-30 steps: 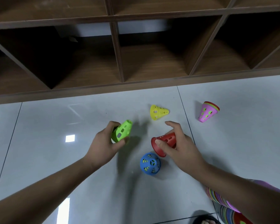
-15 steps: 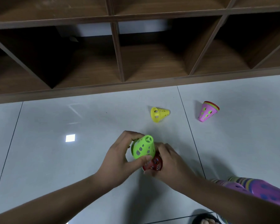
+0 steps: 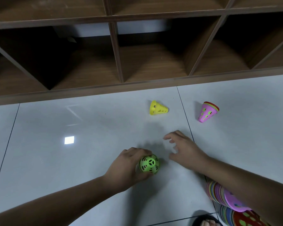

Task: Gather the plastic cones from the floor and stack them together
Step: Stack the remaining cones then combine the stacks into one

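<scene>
My left hand [image 3: 128, 166] grips a green perforated cone [image 3: 149, 164] that stands tip-up on the floor; whatever sits beneath it is hidden. My right hand [image 3: 185, 151] hovers just to the right of it, fingers spread and holding nothing. A yellow cone [image 3: 158, 108] lies on its side farther back. A pink cone [image 3: 207, 112] with several coloured cones nested in it lies tipped at the right. A long stack of many-coloured cones [image 3: 225, 195] lies under my right forearm at the bottom right.
A wooden shelf unit [image 3: 121, 53] with open compartments runs along the back, its base board meeting the white tiled floor [image 3: 64, 160]. A foot in a dark sandal [image 3: 206, 221] shows at the bottom edge.
The green cone has gone down over the red one onto the floor; red and blue cones are no longer visible. My right hand let go and opened, moving right.
</scene>
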Available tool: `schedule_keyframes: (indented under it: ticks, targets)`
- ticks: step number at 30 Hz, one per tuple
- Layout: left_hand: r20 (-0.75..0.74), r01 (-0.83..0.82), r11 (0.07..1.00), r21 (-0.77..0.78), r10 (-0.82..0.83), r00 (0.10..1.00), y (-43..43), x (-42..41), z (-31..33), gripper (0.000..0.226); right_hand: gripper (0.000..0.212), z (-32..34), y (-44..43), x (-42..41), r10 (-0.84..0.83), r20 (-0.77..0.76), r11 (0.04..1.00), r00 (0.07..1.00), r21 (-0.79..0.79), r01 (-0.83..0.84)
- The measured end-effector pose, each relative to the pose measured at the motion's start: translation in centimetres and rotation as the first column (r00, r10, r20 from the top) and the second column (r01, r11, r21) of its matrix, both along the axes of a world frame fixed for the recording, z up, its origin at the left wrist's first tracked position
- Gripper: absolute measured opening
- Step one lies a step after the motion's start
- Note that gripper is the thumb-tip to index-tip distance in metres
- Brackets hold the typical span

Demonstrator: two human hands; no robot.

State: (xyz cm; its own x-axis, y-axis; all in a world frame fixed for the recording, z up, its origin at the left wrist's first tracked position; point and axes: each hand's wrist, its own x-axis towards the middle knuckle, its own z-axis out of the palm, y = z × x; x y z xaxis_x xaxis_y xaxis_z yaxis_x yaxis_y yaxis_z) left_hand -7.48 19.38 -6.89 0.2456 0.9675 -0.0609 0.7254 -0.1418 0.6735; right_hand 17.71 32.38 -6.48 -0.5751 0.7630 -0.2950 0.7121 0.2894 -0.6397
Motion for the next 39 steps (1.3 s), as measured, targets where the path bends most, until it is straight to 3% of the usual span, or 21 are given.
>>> schedule_keyframes:
  ticks: [4,6,10,15,20,28,34,39]
  targets:
    - [0.063,0.172,0.985,-0.014,-0.171,0.983,1.8,-1.6,0.8,0.071,0.049,-0.3,3.9,1.7,-0.106,0.038,0.988,0.994,0.117,0.101]
    - [0.083,0.208,0.978,0.022,-0.209,0.974,3.4,-2.6,1.4,0.062,0.048,-0.5,5.8,3.0,-0.148,0.062,0.973,0.987,0.189,0.134]
    - [-0.052,0.163,0.974,0.154,-0.157,0.986,8.7,-2.9,1.1,0.046,0.048,-0.6,9.7,5.9,-0.212,0.140,0.929,0.967,0.336,0.154]
    - [-0.265,0.168,0.972,0.162,-0.121,0.957,16.4,-2.7,0.0,0.057,0.063,-0.1,13.0,9.0,-0.249,0.286,0.861,0.925,0.503,0.076]
    - [-0.464,0.178,0.980,0.086,-0.119,0.878,22.0,-1.1,0.1,0.074,0.094,0.1,14.8,11.3,-0.140,0.549,0.930,0.824,0.357,-0.080]
    - [-0.595,0.155,0.982,-0.109,-0.189,0.781,24.3,0.5,-1.3,0.093,0.076,-1.7,13.0,11.0,-0.100,0.488,0.954,0.867,0.294,-0.056]
    - [-0.626,0.138,0.987,-0.086,-0.161,0.763,22.8,0.0,-2.3,0.051,0.071,-2.7,9.8,8.3,0.035,0.480,0.944,0.877,0.272,-0.187]
    - [-0.604,0.099,0.991,-0.086,-0.131,0.786,19.9,-1.6,-3.7,0.039,0.067,-3.1,7.8,6.3,0.102,0.419,0.935,0.902,0.268,-0.231]
